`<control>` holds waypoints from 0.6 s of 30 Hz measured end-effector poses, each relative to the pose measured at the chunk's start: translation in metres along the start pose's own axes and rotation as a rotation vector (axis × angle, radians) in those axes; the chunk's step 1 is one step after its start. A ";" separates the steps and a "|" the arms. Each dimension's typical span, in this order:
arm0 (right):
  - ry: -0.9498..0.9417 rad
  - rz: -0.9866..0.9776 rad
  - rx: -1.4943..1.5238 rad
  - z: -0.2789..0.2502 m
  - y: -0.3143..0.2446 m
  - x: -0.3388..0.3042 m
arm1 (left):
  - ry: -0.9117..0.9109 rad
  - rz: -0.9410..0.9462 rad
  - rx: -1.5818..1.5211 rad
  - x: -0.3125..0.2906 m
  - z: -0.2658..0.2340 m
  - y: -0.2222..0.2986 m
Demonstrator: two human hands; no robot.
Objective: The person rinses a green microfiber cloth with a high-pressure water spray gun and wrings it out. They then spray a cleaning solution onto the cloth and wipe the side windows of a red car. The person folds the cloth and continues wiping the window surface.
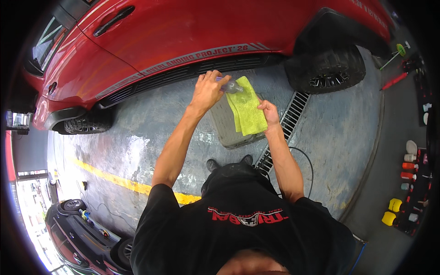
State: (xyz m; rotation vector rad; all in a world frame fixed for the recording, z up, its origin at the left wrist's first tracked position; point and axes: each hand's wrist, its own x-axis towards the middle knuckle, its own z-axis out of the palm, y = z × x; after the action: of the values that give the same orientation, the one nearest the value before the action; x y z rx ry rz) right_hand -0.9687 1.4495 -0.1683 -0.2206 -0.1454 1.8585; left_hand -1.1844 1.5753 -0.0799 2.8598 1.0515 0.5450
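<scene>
At the lower left, a dark car (87,240) stands on the grey floor (169,123), which a yellow line (110,178) crosses. A red vehicle (183,27) fills the upper side, its dark side step (160,85) low along the body. In front of that step's right half, the left hand (209,93) has its fingers wrapped closed around a small see-through bottle (233,87) with a purplish tint. The bottle lies tilted, its narrow end pointing right, over the upper part of a yellow-green cloth (251,112); how full it is cannot be told. The cloth hangs folded above a grey box-like piece (224,126) with rounded corners, covering much of its right edge; whether that piece is hollow does not show. The right hand (270,113) pinches the cloth's right edge, thumb on top, the other fingers mostly hidden. Farther right come a slotted drain grate (294,110) and a black wheel (327,73). Near the floor's far right edge, a dark rack (419,192) carries red-orange containers (407,175) along its left edge and yellow ones (395,205) near its lower left corner; their contents cannot be made out.
</scene>
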 end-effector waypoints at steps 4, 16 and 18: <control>-0.024 0.029 0.023 0.001 0.001 0.012 | 0.006 -0.114 -0.114 -0.008 -0.009 -0.009; -0.058 0.095 0.042 0.028 0.035 0.079 | 0.197 -0.441 -0.521 -0.038 -0.033 -0.069; 0.016 0.129 -0.106 0.027 0.046 0.094 | 0.263 -0.385 -0.589 -0.047 -0.026 -0.100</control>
State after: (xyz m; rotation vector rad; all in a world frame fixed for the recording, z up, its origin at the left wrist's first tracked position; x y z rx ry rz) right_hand -1.0442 1.5263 -0.1590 -0.3247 -0.2241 1.9789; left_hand -1.2885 1.6200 -0.0864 2.0578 1.1870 1.0089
